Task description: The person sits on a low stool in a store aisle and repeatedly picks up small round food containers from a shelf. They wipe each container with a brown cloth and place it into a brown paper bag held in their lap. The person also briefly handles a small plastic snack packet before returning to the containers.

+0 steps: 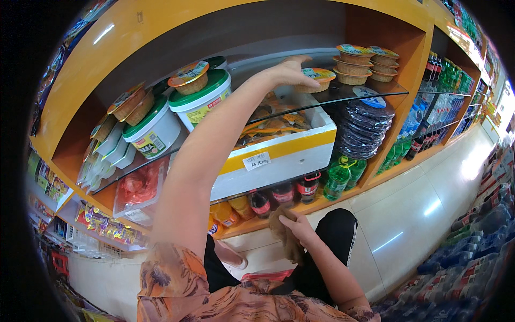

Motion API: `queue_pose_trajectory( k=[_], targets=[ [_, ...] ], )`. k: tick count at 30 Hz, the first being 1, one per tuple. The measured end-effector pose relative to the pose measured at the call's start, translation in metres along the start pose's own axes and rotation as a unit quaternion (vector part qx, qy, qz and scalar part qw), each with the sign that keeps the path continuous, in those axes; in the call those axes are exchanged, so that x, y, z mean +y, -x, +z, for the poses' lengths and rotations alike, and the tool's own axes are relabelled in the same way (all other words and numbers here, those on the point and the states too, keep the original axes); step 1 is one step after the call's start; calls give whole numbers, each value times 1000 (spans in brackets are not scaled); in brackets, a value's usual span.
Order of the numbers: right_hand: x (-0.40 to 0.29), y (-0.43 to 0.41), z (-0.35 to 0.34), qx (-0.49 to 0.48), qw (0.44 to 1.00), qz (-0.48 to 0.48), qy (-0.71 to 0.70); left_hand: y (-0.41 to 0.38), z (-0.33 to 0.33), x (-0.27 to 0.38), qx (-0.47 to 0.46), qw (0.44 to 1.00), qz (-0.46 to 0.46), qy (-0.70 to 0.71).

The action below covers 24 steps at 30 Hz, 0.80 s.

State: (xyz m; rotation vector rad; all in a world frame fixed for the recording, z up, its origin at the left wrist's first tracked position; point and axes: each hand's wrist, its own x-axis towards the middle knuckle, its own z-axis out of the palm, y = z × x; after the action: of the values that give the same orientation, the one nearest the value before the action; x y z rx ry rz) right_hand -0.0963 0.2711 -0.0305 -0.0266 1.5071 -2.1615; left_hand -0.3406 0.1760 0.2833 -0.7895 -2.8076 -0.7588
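My left hand (295,72) reaches over the glass shelf, at the left side of a sealed plastic cup (325,75) with an orange printed lid. Its thumb lies along the cup's near side and its fingers spread behind; whether it grips the cup is unclear. Low in front of the shelves, my right hand (299,229) holds a crumpled brown cloth (283,235). Stacked cups (353,66) stand right of the single cup. Another cup (189,78) sits on a green-lidded white tub (201,100) at left.
Below the glass shelf (370,95) are a white foam box (277,161) of packets, a stack of dark wrapped discs (364,129) and a red-filled plastic container (139,189). Drink bottles (307,187) line the bottom. Many packed bottles (462,273) stand at right on the tiled floor (418,217).
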Motion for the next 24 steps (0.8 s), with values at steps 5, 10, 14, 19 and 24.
queue_pose_trajectory(
  k=[5, 10, 14, 19, 24],
  targets=[
    [4, -2, 2, -12, 1000, -23, 8, 26, -1, 14, 114, 984, 41, -131],
    [4, -1, 0, 3, 999, -29, 22, 99, -8, 42, 236, 940, 218, -113],
    [12, -5, 0, 2, 999, -41, 15, 150, -50, 36, 306, 899, 273, -157],
    [14, -9, -4, 8, 1000, -25, 6, 166, -134, -10, 410, 869, 92, -262],
    [10, -7, 12, 1, 1000, -10, 29, 150, -178, -78, 254, 884, -233, -316]
  ],
)
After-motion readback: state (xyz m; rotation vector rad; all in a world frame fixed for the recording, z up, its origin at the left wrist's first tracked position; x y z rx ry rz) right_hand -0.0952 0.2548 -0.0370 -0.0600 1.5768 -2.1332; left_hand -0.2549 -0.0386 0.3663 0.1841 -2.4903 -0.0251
